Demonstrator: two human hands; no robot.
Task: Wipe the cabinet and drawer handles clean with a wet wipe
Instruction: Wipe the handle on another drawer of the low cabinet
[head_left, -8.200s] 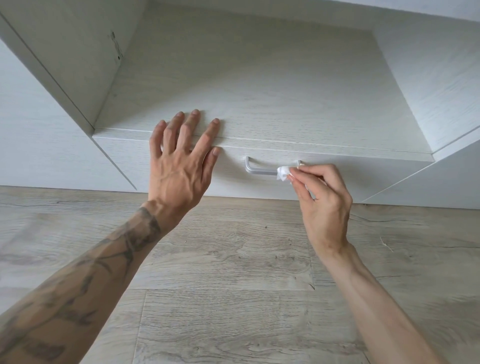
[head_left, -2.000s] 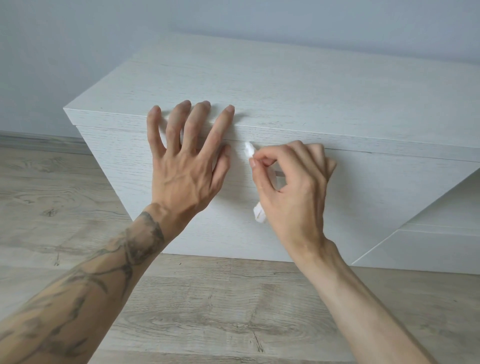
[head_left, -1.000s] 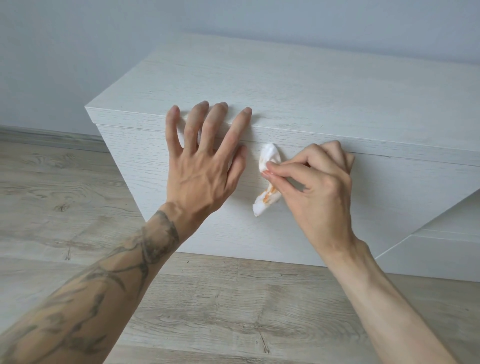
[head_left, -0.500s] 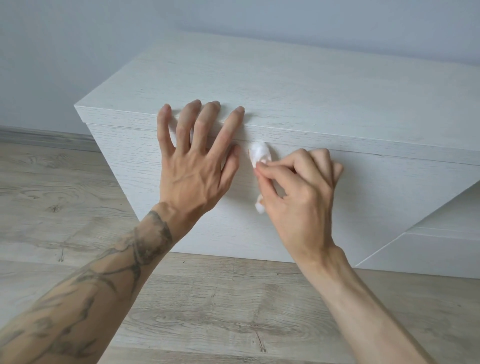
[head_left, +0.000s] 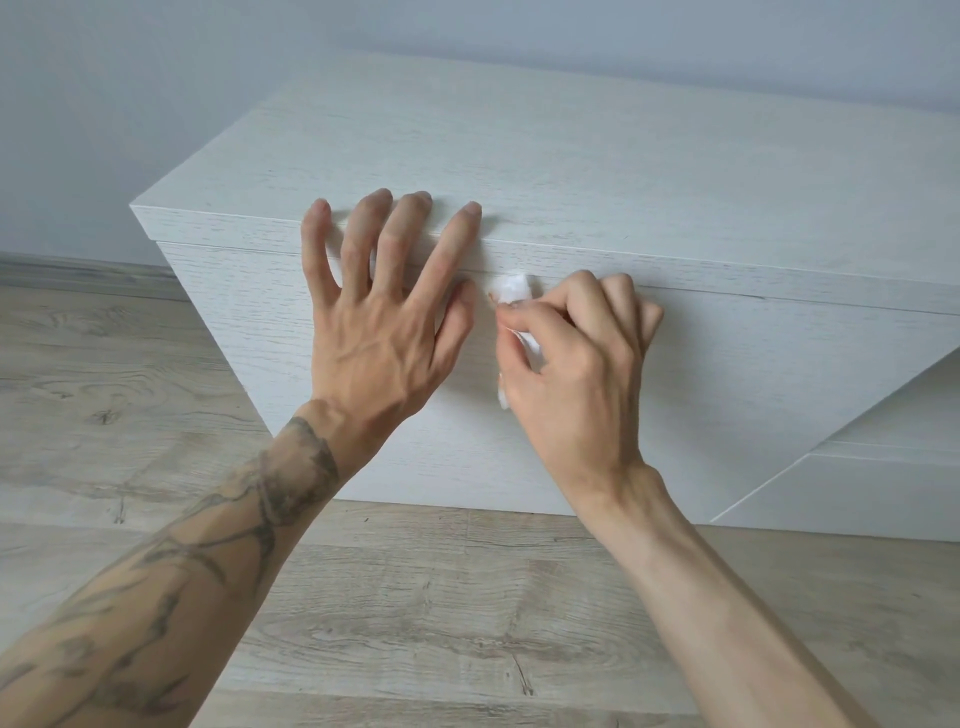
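The wet wipe (head_left: 511, 289), pinched in the right hand (head_left: 571, 374) against the cabinet (head_left: 727, 364) front at one o'clock from the flat, spread-fingered left hand (head_left: 382, 332), hides any handle, so progress is impossible to judge.

- The low pale whitewashed wood-grain cabinet (head_left: 597, 171) looks like matt laminate board, with fine streaks of grain and no gloss.
- The grey-brown plank floor (head_left: 431, 613) shows printed-looking knots and grain with a dull satin finish.
- The small crumpled white wet wipe (head_left: 511, 288) looks like soft, fibrous cloth-like paper.
- The plain pale blue-grey wall (head_left: 156, 78) is smooth and matt.
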